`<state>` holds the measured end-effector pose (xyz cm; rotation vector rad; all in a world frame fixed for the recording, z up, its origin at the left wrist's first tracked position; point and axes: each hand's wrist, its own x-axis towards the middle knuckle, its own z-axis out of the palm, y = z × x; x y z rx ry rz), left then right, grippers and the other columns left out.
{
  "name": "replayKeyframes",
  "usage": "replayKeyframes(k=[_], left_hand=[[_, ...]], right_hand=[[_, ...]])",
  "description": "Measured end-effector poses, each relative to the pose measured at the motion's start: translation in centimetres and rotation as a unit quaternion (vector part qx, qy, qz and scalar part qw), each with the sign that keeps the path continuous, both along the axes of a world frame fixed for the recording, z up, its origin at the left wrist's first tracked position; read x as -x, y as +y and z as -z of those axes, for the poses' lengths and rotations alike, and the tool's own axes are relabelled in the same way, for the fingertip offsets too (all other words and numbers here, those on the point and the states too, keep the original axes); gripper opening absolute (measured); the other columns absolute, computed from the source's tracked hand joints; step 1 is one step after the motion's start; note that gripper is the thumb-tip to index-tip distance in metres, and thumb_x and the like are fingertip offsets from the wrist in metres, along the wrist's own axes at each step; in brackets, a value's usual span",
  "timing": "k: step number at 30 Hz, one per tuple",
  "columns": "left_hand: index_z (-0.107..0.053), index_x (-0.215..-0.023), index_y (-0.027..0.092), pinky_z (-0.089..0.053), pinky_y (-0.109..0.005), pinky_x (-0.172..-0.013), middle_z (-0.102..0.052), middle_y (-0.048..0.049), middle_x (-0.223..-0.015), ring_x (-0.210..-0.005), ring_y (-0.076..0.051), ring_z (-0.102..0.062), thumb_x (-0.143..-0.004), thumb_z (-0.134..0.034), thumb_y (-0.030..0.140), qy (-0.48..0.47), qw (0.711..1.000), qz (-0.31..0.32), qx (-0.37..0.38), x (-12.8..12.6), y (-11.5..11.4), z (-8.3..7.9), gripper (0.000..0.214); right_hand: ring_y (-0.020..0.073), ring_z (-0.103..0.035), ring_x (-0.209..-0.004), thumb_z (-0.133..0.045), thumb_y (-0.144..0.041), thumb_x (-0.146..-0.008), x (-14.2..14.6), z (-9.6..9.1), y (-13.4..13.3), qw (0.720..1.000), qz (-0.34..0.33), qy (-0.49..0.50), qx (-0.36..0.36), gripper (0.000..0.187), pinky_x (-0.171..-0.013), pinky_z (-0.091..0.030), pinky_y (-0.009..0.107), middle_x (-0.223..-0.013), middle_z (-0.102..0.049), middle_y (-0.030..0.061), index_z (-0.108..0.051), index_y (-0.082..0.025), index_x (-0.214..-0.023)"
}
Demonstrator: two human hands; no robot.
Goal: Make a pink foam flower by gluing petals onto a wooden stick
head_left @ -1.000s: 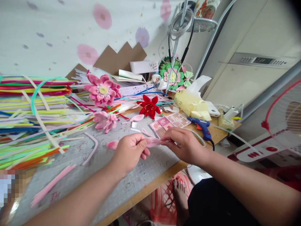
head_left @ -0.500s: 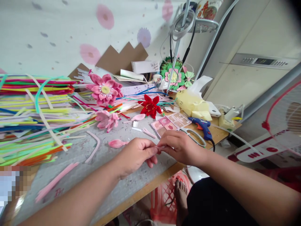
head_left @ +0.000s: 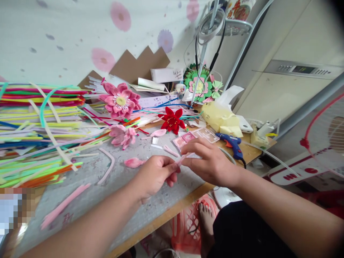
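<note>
My left hand (head_left: 161, 172) is closed in a pinch on a short pale pink pipe cleaner piece (head_left: 183, 158), its lower end hidden by the fingertips. My right hand (head_left: 211, 159) is beside it, thumb and forefinger apart on either side of the piece. Whether they touch it I cannot tell. A pink fuzzy petal (head_left: 134, 162) lies just left of my left hand, and a paler petal (head_left: 159, 133) farther back. Behind my hands lie short pink strips (head_left: 171, 151) and a pink makeup palette (head_left: 188, 137). Scissors (head_left: 228, 154) are partly covered by my right hand.
Bundles of coloured pipe cleaners (head_left: 40, 132) fill the left side. At the back are a large pink flower (head_left: 120, 100), a smaller pink flower (head_left: 122, 136) and a red flower (head_left: 172, 120). A blue glue gun (head_left: 233, 143) and a yellow tissue pack (head_left: 219, 116) lie to the right.
My right hand's fingers have parted and lifted slightly, so the pale pink piece now shows between the hands. My left hand keeps its pinch in nearly the same place.
</note>
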<state>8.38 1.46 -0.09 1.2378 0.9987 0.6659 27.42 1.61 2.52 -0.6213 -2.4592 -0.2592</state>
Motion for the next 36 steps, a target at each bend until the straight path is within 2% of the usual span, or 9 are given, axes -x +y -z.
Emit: replayKeyframes(k=[4,9,13,18,20,23,26,30,36], left_hand=[[-0.053,-0.058,0.017,-0.036,-0.027,-0.049,-0.054,0.0015,-0.050,-0.045,-0.012,-0.048,-0.078,-0.053,0.035,0.088,0.994,-0.017,-0.063,-0.2,0.0,0.4,0.026],[-0.053,-0.055,0.020,-0.034,-0.028,-0.048,-0.052,0.0014,-0.046,-0.044,-0.015,-0.048,-0.081,-0.047,0.041,0.215,0.963,0.011,-0.162,0.1,0.5,1.2,0.034],[-0.055,-0.054,0.020,-0.031,-0.027,-0.049,-0.056,0.0008,-0.047,-0.045,-0.015,-0.050,-0.081,-0.046,0.032,0.273,0.933,0.030,-0.232,0.3,0.3,0.9,0.031],[-0.056,-0.053,0.019,-0.033,-0.025,-0.051,-0.057,0.0023,-0.049,-0.046,-0.011,-0.049,-0.082,-0.050,0.025,0.240,0.924,0.106,-0.280,0.4,-0.5,-0.3,0.030],[-0.057,-0.054,0.018,-0.035,-0.023,-0.053,-0.058,0.0023,-0.052,-0.050,-0.011,-0.051,-0.082,-0.051,0.024,0.184,0.933,0.134,-0.280,0.5,-0.7,-0.8,0.029],[-0.060,-0.058,0.017,-0.038,-0.023,-0.056,-0.060,0.0015,-0.056,-0.055,-0.011,-0.053,-0.081,-0.054,0.025,0.098,0.950,0.155,-0.251,0.7,-0.9,-1.2,0.025],[-0.063,-0.063,0.017,-0.039,-0.024,-0.058,-0.060,0.0007,-0.057,-0.057,-0.012,-0.053,-0.082,-0.054,0.030,0.042,0.968,0.140,-0.204,0.8,-0.9,-1.4,0.025],[-0.062,-0.062,0.017,-0.039,-0.023,-0.055,-0.060,0.0009,-0.054,-0.052,-0.011,-0.052,-0.081,-0.054,0.031,0.035,0.982,0.115,-0.144,0.5,-1.0,-1.0,0.025],[-0.056,-0.055,0.018,-0.038,-0.023,-0.045,-0.055,0.0027,-0.045,-0.041,-0.010,-0.048,-0.076,-0.055,0.027,0.072,0.992,0.100,-0.036,-0.7,-1.4,0.0,0.023]], right_hand=[[0.0217,-0.053,-0.093,-0.047,-0.017,-0.090,0.9,-0.2,-0.5,0.997,0.031,-0.061,-0.020,0.018,-0.078,-0.045,0.035,-0.094,-0.064,0.0060,-0.064,-0.017,-0.084],[0.0203,-0.052,-0.091,-0.046,-0.014,-0.090,1.8,-0.1,-0.9,0.995,0.058,-0.083,0.002,0.022,-0.076,-0.043,0.033,-0.093,-0.063,0.0057,-0.060,-0.016,-0.072],[0.0205,-0.049,-0.089,-0.042,-0.015,-0.092,2.1,-0.5,-0.8,0.993,0.045,-0.108,0.025,0.024,-0.078,-0.042,0.035,-0.093,-0.062,0.0090,-0.061,-0.013,-0.078],[0.0192,-0.049,-0.088,-0.053,-0.011,-0.084,1.5,-2.1,0.2,0.981,-0.036,-0.068,0.180,0.011,-0.080,-0.041,0.035,-0.091,-0.059,0.0093,-0.062,-0.013,-0.078],[0.0170,-0.051,-0.086,-0.057,-0.009,-0.081,1.0,-2.3,0.8,0.954,-0.086,0.011,0.286,0.008,-0.080,-0.042,0.033,-0.087,-0.057,0.0078,-0.061,-0.012,-0.075],[0.0143,-0.052,-0.080,-0.062,-0.016,-0.081,0.6,-1.6,1.5,0.885,-0.157,0.124,0.421,0.008,-0.076,-0.043,0.030,-0.083,-0.055,0.0047,-0.061,-0.012,-0.074],[0.0133,-0.051,-0.077,-0.063,-0.022,-0.081,0.7,-0.4,1.9,0.836,-0.178,0.192,0.482,0.013,-0.073,-0.043,0.029,-0.080,-0.052,0.0026,-0.060,-0.013,-0.073],[0.0142,-0.052,-0.083,-0.064,-0.014,-0.080,0.6,-0.9,1.8,0.877,-0.140,0.179,0.423,0.007,-0.080,-0.042,0.031,-0.082,-0.053,0.0029,-0.062,-0.013,-0.074],[0.0153,-0.054,-0.084,-0.063,-0.009,-0.079,-0.6,-4.5,0.5,0.942,-0.111,0.088,0.303,0.007,-0.077,-0.045,0.031,-0.086,-0.057,0.0061,-0.063,-0.013,-0.073]])
